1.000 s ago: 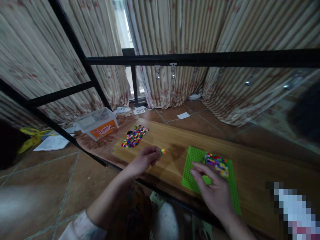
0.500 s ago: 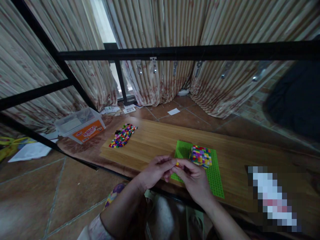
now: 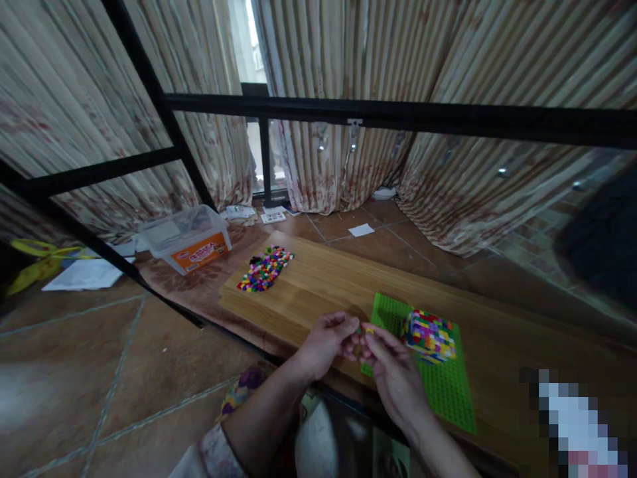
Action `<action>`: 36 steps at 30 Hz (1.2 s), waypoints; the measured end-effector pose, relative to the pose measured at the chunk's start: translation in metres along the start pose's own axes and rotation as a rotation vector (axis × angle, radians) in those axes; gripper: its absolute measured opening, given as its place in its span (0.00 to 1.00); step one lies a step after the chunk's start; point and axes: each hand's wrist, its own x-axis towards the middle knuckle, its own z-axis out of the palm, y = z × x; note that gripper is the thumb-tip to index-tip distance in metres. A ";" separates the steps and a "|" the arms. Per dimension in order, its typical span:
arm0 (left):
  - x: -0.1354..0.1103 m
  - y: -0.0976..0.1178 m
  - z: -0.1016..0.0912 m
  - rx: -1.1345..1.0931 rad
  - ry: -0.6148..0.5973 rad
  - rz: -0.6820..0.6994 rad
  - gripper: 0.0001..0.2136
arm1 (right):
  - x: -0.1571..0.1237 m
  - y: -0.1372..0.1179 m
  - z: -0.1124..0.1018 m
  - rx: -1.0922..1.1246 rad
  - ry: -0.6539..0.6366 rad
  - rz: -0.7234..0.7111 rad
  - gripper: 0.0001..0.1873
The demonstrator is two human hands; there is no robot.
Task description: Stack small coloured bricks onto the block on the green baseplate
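Note:
My left hand (image 3: 326, 344) pinches a tiny green toy brick (image 3: 357, 330) between thumb and finger. Close beside it, my right hand (image 3: 395, 370) grips a small yellow toy brick (image 3: 369, 330), with a slight gap between the two hands. Both hands are over the near edge of the wooden board, at the left side of a green studded baseplate (image 3: 450, 397). On that baseplate stands a multicoloured block built of bricks (image 3: 430, 335). A heap of loose coloured bricks (image 3: 266, 269) lies at the board's left end.
The wooden board (image 3: 328, 272) rests on a brown cloth (image 3: 174, 289). A clear plastic box (image 3: 186, 236) with an orange label stands at the left. Black metal bars (image 3: 298, 106) cross in front of striped curtains (image 3: 308, 53). White paper (image 3: 361, 230) lies on the tiled floor.
The view has swung, so everything sits further right or lower. My hands were together around a yellow brick; now they are slightly apart, and a green one shows in my left fingers.

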 end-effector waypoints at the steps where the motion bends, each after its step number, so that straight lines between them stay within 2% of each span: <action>1: 0.001 0.001 -0.001 -0.022 0.059 0.030 0.12 | 0.003 0.003 0.001 -0.001 0.016 0.030 0.16; 3: 0.002 0.007 -0.003 -0.106 0.187 0.098 0.09 | 0.014 0.009 0.006 -0.073 0.023 0.067 0.18; 5: 0.003 0.014 -0.007 -0.216 0.307 0.189 0.07 | 0.034 0.015 0.019 -0.218 -0.037 0.046 0.20; 8: 0.005 0.026 -0.021 -0.376 0.452 0.345 0.06 | 0.077 0.028 0.055 -0.525 -0.203 -0.105 0.20; 10: 0.007 0.031 -0.034 -0.457 0.555 0.419 0.06 | 0.107 0.038 0.084 -0.770 -0.232 -0.191 0.20; 12: 0.010 0.034 -0.047 -0.516 0.676 0.437 0.07 | 0.132 0.048 0.113 -1.059 -0.257 -0.278 0.18; 16: 0.013 0.033 -0.067 -0.618 0.840 0.380 0.09 | 0.164 0.065 0.154 -1.218 -0.311 -0.345 0.13; 19: 0.014 0.031 -0.075 -0.663 0.877 0.347 0.09 | 0.173 0.074 0.166 -1.277 -0.335 -0.358 0.14; 23: 0.017 0.031 -0.083 -0.705 0.917 0.320 0.09 | 0.174 0.078 0.170 -1.295 -0.323 -0.418 0.19; 29: 0.021 0.029 -0.092 -0.743 0.964 0.290 0.10 | 0.169 0.078 0.186 -1.286 -0.384 -0.634 0.13; 33: 0.022 0.027 -0.098 -0.735 0.977 0.293 0.10 | 0.166 0.078 0.197 -1.399 -0.406 -0.649 0.12; 36: 0.021 0.027 -0.102 -0.712 0.996 0.290 0.10 | 0.162 0.076 0.204 -1.474 -0.508 -0.628 0.11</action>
